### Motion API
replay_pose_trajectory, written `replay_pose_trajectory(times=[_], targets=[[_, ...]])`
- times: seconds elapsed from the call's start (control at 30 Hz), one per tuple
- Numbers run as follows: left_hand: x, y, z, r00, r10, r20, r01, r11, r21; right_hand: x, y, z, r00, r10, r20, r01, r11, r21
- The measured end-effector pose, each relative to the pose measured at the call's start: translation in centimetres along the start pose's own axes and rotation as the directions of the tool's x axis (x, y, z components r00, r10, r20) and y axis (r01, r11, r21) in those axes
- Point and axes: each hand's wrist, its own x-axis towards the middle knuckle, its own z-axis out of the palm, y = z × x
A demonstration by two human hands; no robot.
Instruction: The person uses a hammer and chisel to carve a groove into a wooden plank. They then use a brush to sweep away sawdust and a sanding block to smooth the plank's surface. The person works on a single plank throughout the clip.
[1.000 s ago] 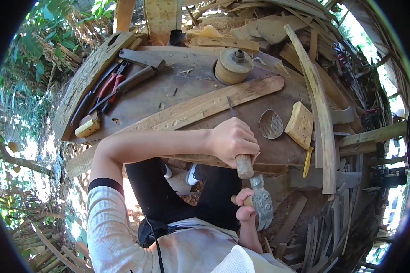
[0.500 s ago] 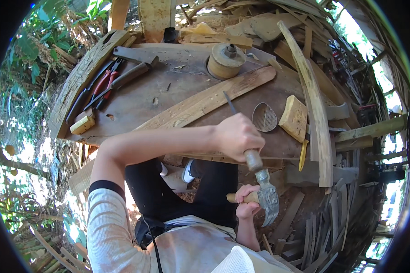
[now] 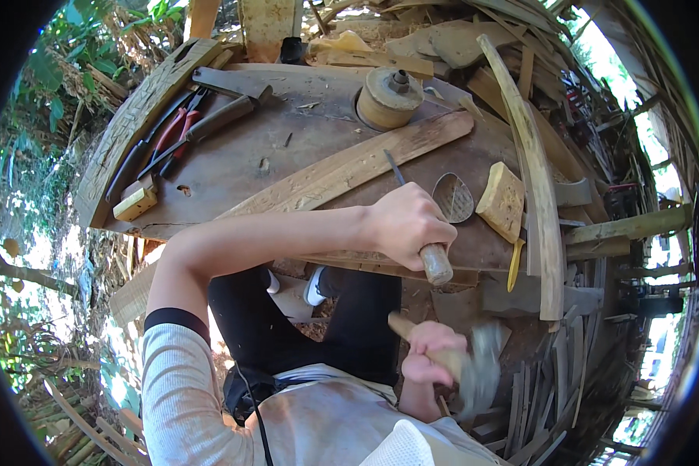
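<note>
My left hand (image 3: 410,225) is wrapped round a chisel (image 3: 436,265); its wooden handle end sticks out toward me and its thin metal shaft points away over the board. Beneath that shaft lies a long wooden board (image 3: 349,172), slanting across the workbench (image 3: 237,167). Lower down, apart from the chisel, my right hand (image 3: 433,349) grips a hammer by its wooden handle, its metal head (image 3: 481,371) smeared by motion. Right of my left hand are an oval metal ring (image 3: 452,197) and a pale wooden block (image 3: 502,200).
A round wooden piece with a metal top (image 3: 390,97) stands at the bench's far side. Red-handled pliers (image 3: 180,130) and other tools lie at the left. A long curved stick (image 3: 537,171) edges the right side. Wood strips (image 3: 555,380) are piled at the lower right.
The hammer has come away from the chisel's handle end, moving down and slightly right with my right hand. My left hand keeps its hold on the chisel, nearly in place.
</note>
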Motion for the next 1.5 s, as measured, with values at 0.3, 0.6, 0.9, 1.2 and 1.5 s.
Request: replay_pose_trajectory(times=[0.3,0.6,0.9,1.2,1.5], targets=[[-0.1,-0.1,-0.3,1.0,0.003,-0.009,-0.003,1.0,0.013,-2.0,1.5,-0.9,0.977,-0.21,0.045,0.207,0.977,0.05],[0.0,-0.6,0.0,1.0,0.028,-0.008,-0.028,0.999,0.032,-1.7,1.7,0.0,0.955,-0.281,0.092,0.275,0.959,0.067],[2.0,-1.0,-2.5,0.972,-0.055,-0.23,0.03,0.993,-0.111,-4.5,0.8,-1.3,0.943,0.278,0.182,-0.274,0.961,-0.045],[3.4,-0.8,-6.5,0.922,-0.199,-0.332,0.185,0.98,-0.075,-2.8,-0.1,-1.1,0.862,0.485,0.146,-0.487,0.873,-0.021],[1.9,-0.6,-3.8,0.995,-0.081,0.066,0.085,0.995,-0.057,-2.4,0.5,-1.8,0.899,0.435,0.052,-0.438,0.894,0.092]])
